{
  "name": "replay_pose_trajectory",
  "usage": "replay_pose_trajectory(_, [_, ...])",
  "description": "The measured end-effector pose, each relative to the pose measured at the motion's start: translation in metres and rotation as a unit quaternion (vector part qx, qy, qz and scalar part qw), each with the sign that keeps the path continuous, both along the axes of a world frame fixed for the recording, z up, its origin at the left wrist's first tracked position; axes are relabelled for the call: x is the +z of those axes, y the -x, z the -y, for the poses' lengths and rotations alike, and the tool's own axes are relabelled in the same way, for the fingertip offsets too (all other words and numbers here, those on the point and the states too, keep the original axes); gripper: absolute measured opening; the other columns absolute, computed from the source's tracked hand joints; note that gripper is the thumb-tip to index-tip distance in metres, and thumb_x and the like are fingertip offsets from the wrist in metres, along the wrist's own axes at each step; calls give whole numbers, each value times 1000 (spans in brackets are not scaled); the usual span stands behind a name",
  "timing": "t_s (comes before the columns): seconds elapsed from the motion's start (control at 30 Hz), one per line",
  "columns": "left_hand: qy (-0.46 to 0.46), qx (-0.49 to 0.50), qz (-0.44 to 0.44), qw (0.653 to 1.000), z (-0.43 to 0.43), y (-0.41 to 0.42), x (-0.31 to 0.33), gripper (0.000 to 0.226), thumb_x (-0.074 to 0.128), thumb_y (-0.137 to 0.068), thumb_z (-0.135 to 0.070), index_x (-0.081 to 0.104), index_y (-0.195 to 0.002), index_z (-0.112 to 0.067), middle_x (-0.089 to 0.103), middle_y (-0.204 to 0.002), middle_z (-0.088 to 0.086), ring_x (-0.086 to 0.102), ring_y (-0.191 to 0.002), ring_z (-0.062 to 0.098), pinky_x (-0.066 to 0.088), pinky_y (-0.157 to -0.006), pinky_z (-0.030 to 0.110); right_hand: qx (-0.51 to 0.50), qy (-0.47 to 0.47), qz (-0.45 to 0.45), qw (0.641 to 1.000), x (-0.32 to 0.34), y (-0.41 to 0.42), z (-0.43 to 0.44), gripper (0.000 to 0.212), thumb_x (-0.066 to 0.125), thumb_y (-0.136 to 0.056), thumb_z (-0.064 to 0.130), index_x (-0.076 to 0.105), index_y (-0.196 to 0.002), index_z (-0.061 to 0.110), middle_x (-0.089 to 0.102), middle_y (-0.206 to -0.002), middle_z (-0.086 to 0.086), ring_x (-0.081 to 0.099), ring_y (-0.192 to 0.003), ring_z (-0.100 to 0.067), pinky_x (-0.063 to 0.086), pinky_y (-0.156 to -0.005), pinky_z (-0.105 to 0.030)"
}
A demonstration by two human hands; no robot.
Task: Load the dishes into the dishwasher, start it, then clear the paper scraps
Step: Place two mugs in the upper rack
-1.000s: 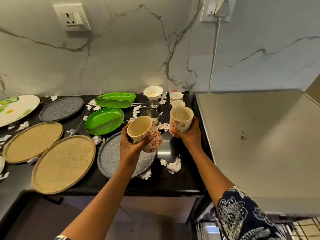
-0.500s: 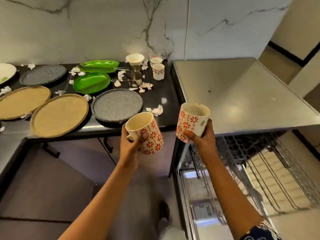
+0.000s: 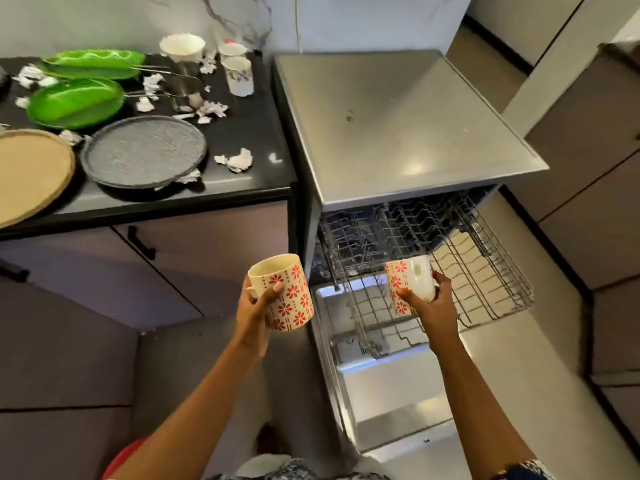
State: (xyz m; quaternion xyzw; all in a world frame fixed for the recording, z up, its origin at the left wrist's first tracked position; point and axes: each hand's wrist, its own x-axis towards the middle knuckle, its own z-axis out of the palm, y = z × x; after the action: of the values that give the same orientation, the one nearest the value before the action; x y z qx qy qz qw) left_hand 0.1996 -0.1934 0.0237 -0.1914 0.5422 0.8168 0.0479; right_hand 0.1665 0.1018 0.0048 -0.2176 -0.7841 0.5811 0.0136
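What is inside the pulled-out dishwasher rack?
Only wire prongs show in the rack; no dishes. The right hand holds a mug over its front. Its rear is hidden under the dishwasher top.

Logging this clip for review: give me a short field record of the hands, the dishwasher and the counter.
left hand: grips a red-flowered mug, held upright
right hand: grips a matching mug, tipped over, above the pulled-out rack
dishwasher: door down, no dishes visible in the rack
counter: green plates, grey plate, white bowl, paper scraps
stage: neither mug in the rack yet
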Motion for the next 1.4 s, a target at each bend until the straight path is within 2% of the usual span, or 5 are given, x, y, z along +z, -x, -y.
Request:
replay_pose_trajectory(0.17, [6, 1, 19, 1000, -44, 3, -8, 114, 87, -36, -60, 45, -129, -10, 65, -111, 11, 64, -102, 30, 56, -78, 46, -1, -153, 117, 981, -30, 18, -66, 90, 80, -55, 46, 42, -130, 14, 54, -122, -14, 52, -112, -34, 48, -91, -45])
replay_pose_trajectory(0.33, [8, 38, 41, 998, -96, 1, -20, 117, 86, -34, -63, 46, -129, -7, 67, -104, 6, 68, -93, 21, 57, -68, 37, 152, -256, 203, 933, -58, 51, -108, 90, 83, -62, 37, 36, -133, 7, 40, -132, -20, 43, -120, -36, 42, -98, -43])
replay_pose_trajectory(0.73, [-11, 163, 97, 982, -165, -14, -60, 94, 83, -30, -67, 58, -108, -21, 70, -92, -2, 66, -85, 16, 57, -65, 33, 461, -498, 202, 706, -104, 120, -82, 92, 80, -65, 45, 31, -139, 23, 29, -141, -17, 37, -127, -38, 45, -97, -47])
replay_pose_trajectory(0.93, [-23, 198, 126, 972, -162, -25, -69, 114, 84, -29, -64, 49, -127, -17, 65, -106, 5, 62, -97, 24, 54, -71, 39, 519, -532, 199, 639, -124, 130, -62, 92, 76, -71, 41, 22, -143, 23, 20, -150, -13, 24, -136, -38, 36, -101, -47])
replay_pose_trajectory(1.4, [-9, 166, 153, 974, -169, -27, -74, 132, 85, -23, -65, 42, -136, -13, 64, -107, 8, 62, -93, 24, 55, -63, 32, 507, -333, 65, 793, -154, 96, -102, 99, 83, -65, 24, 24, -145, 21, 27, -142, -13, 29, -133, -32, 37, -108, -46])
